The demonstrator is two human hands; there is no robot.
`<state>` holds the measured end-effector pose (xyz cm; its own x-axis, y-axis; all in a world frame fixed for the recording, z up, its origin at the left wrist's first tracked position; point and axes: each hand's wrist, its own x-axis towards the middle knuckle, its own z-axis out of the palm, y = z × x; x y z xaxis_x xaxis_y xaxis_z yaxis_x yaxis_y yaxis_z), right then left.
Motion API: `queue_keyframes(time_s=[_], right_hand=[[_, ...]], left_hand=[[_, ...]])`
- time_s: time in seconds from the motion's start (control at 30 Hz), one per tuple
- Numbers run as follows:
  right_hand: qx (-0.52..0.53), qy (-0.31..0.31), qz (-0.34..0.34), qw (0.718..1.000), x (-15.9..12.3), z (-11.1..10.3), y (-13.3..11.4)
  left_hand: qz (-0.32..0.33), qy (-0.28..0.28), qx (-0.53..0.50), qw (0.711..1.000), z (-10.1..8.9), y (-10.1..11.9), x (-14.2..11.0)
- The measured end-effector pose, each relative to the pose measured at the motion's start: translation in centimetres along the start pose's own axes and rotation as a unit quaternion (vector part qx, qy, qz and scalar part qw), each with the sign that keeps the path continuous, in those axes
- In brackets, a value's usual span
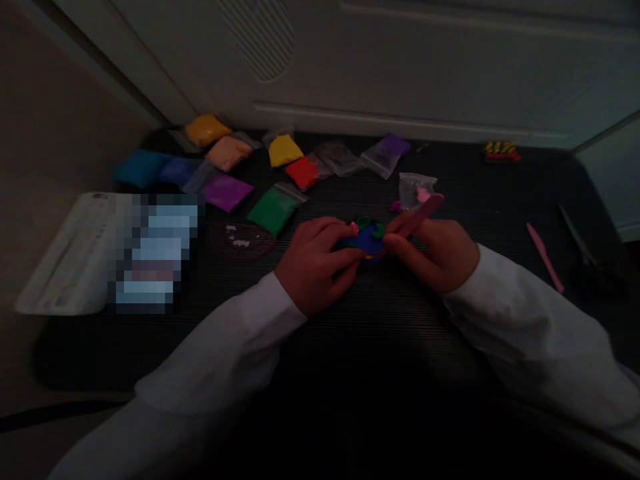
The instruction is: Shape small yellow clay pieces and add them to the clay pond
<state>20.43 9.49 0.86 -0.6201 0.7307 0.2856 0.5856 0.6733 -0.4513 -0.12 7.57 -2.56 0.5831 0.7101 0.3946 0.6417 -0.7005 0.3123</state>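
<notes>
A blue clay disc (369, 243) lies in front of me, decorated with green pieces (363, 223), a small pink bit and a touch of yellow near its lower edge. My left hand (320, 263) grips its left side, fingers bent over the rim and hiding part of it. Pinched in my right hand (434, 252) is a pink clay modelling tool (423, 215), its broad end pointing up and to the right. The tool's lower end is at the disc's right edge, mostly hidden by my fingers. Just behind that hand sits a small magenta clay lump (395, 207).
Bags of coloured clay, including green (273, 210), purple (227, 192) and yellow (285, 151), line the back. Left are a round mat (243, 241) with pale scraps, a blurred screen (159, 250) and a white packet (75, 257). Right lie a pink knife (545, 257) and scissors (583, 243).
</notes>
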Motion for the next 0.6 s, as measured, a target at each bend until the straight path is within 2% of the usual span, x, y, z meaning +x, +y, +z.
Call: queue_keyframes(time_s=[0.23, 0.37, 0.6], right_hand=[[0.009, -0.002, 0.026, 1.0, 0.09, -0.62, 0.06], [0.012, -0.013, -0.002, 1.0, 0.09, -0.2, 0.21], [-0.009, -0.023, 0.031, 0.999, 0.01, 0.08, 0.09]], left_hand=[[-0.039, 0.031, -0.012, 0.999, 0.18, -0.19, 0.27], [-0.074, 0.027, -0.003, 0.997, 0.08, 0.2, 0.64], [-0.094, 0.02, 0.002, 0.995, 0.27, 0.62, 0.87]])
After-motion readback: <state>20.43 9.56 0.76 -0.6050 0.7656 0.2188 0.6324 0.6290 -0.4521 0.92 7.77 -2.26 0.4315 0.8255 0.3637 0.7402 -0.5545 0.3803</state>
